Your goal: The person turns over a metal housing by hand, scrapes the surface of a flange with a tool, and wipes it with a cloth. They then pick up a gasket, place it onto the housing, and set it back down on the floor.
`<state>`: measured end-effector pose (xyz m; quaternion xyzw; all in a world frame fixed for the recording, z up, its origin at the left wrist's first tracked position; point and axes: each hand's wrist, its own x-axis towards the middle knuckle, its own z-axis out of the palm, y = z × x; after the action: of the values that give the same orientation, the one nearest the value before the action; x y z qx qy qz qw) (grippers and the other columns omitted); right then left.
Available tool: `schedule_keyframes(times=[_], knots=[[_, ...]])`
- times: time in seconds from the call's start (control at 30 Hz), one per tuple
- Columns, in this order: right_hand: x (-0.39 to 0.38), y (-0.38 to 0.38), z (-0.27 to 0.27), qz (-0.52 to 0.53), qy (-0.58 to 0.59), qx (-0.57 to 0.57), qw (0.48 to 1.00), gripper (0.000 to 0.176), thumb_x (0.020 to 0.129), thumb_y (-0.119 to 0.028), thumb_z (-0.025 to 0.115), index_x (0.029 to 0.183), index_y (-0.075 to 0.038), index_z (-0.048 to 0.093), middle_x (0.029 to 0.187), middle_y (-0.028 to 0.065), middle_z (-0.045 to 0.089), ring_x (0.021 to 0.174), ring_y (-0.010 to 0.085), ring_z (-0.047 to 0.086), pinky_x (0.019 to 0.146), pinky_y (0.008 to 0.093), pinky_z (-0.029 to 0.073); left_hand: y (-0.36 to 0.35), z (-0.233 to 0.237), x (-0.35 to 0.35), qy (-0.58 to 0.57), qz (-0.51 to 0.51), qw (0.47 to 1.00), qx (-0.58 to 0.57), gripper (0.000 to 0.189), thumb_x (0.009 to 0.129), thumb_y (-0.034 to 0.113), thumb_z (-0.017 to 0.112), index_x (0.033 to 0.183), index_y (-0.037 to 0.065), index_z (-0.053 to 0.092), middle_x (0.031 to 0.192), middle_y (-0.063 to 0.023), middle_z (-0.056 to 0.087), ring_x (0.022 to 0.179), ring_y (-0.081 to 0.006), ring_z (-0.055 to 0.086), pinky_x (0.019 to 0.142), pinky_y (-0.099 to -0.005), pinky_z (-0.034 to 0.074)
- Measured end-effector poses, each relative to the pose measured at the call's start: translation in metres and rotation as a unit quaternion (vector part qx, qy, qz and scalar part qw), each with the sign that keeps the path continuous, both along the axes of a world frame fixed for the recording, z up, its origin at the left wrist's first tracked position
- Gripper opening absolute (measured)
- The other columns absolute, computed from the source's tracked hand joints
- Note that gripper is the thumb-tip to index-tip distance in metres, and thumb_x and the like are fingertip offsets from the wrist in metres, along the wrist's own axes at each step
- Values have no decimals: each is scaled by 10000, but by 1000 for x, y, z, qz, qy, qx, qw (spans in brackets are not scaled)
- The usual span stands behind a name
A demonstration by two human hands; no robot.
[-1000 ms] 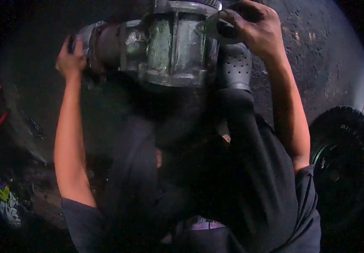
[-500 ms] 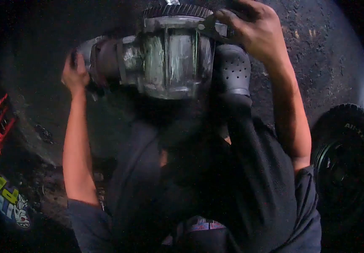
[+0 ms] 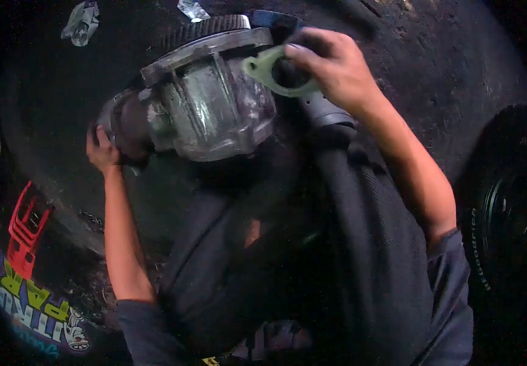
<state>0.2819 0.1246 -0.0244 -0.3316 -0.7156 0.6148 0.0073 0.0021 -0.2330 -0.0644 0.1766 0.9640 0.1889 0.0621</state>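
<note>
A grey metal housing (image 3: 205,107) with a toothed ring gear (image 3: 205,29) along its far side lies on the dark floor. Fingers of my left hand (image 3: 103,149) are wrapped against the rounded left end of the housing. My right hand (image 3: 336,64) pinches a pale flat flange plate (image 3: 263,72) with a large round hole and a small bolt hole. That plate hangs over the right side of the housing; whether they touch is unclear. Just below the plate a grey perforated shoe (image 3: 324,113) shows, partly covered.
On the right stands a black tyre (image 3: 501,213) with a wheel. A red plastic piece (image 3: 27,235) and colourful lettering (image 3: 38,305) are at the lower left. Crumpled shiny scraps (image 3: 82,23) lie at the upper left, and a dark blue object (image 3: 276,19) lies behind the gear.
The housing has tilted and shifted left, with my left hand lower on its end. The plate in my right hand has turned its pale face to view and moved left and down.
</note>
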Motion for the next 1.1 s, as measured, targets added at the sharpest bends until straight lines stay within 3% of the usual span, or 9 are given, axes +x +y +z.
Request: schedule_keyframes(times=[0.13,0.33,0.43,0.53,0.63,0.67,0.83,1.0,1.1], knots=[[-22,-7,-22,4,34,49,998,353,756,-297,664,937,5,638,813,199,627,793,311,622,727,362,480,-6,-2,-5,-6,5,999,39,424,906,299,490,1105,-71,546,973,-141,623,886,-212,567,817,-297,430],[-37,12,-24,112,101,73,986,129,737,-51,607,804,59,611,698,142,633,579,220,578,581,323,464,8,4,-1,10,7,1000,24,403,895,280,513,1101,-64,554,981,-140,632,874,-202,575,796,-291,437],[-25,2,-36,210,69,130,967,426,695,-359,717,964,-35,657,925,181,634,919,332,594,828,384,464,4,1,-3,17,4,999,46,382,889,270,525,1089,-53,567,974,-133,639,861,-197,581,784,-290,441],[-19,-2,-34,221,66,132,964,405,698,-374,712,970,-78,669,947,160,641,921,313,598,817,382,471,2,-4,-5,29,10,998,46,371,892,268,523,1071,-51,578,961,-131,644,852,-193,588,779,-290,446],[-43,6,-31,123,63,210,968,255,720,-182,715,928,-42,669,873,121,668,811,223,647,748,335,512,6,2,-4,14,16,1000,-8,355,903,248,508,1064,-60,577,953,-136,645,851,-190,592,780,-287,448],[-51,18,-28,101,236,199,946,188,694,-66,610,847,43,626,751,192,622,645,309,599,620,352,481,4,0,-4,13,16,1000,-9,355,903,248,508,1064,-60,577,953,-136,645,851,-190,592,780,-287,448],[-41,18,-11,329,45,151,931,224,642,-99,595,847,-25,646,787,194,617,745,346,606,670,422,483,-2,-10,-9,27,4,998,62,308,910,212,497,1032,-55,589,947,-126,648,841,-184,590,775,-291,451],[-53,31,-28,142,134,270,943,377,607,-26,576,976,-22,654,931,194,642,886,325,623,792,356,507,1,-1,-8,-13,28,999,11,439,845,299,525,1134,-29,571,1081,-191,616,994,-279,589,869,-326,426],[-57,33,-22,205,98,170,959,361,599,-35,587,953,-33,660,906,196,642,853,320,627,762,361,514,6,0,-6,-13,31,999,5,447,844,309,521,1139,-24,568,1091,-194,611,1003,-284,586,878,-328,420]])
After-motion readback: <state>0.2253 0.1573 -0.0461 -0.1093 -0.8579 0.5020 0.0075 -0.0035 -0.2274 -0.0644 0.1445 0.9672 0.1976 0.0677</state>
